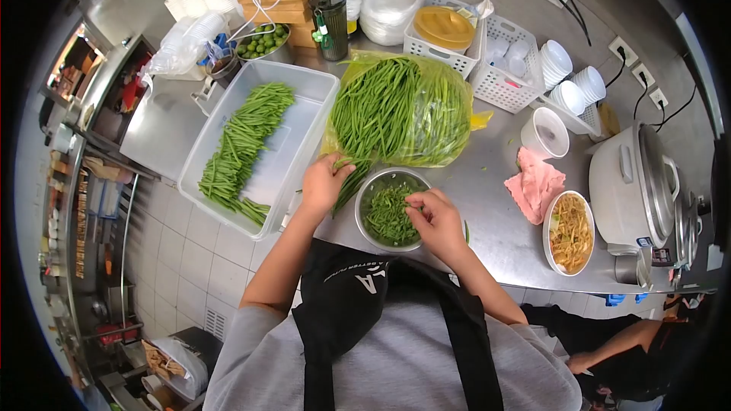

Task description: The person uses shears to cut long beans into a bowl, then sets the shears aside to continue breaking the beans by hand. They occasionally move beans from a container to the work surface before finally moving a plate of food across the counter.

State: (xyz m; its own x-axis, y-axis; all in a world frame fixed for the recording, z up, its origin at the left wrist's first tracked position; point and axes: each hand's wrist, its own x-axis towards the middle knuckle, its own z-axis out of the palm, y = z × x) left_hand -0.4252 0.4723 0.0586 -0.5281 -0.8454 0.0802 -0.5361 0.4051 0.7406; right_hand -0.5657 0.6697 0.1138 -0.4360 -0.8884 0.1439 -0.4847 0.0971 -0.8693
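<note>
My left hand [324, 184] is closed on a few green beans [352, 171] just in front of the open yellow plastic bag. Long green beans [377, 99] fill that bag [445, 133]. Over the right side of a round metal bowl [361, 221], my right hand [437, 217] is pinched; whatever its fingertips hold is too small to make out. Short green trimmings [390, 217] lie in the bowl. To the left, a clear plastic tub [285, 152] contains a long heap of trimmed green beans [244, 148].
A pink cloth [535, 185], a white bowl of noodle-like food [569, 233] and a large lidded pot [628, 183] stand at the right. White baskets [506, 68], a dark tumbler [329, 27] and a pot of limes [263, 44] line the back. Another person's arm [617, 344] shows lower right.
</note>
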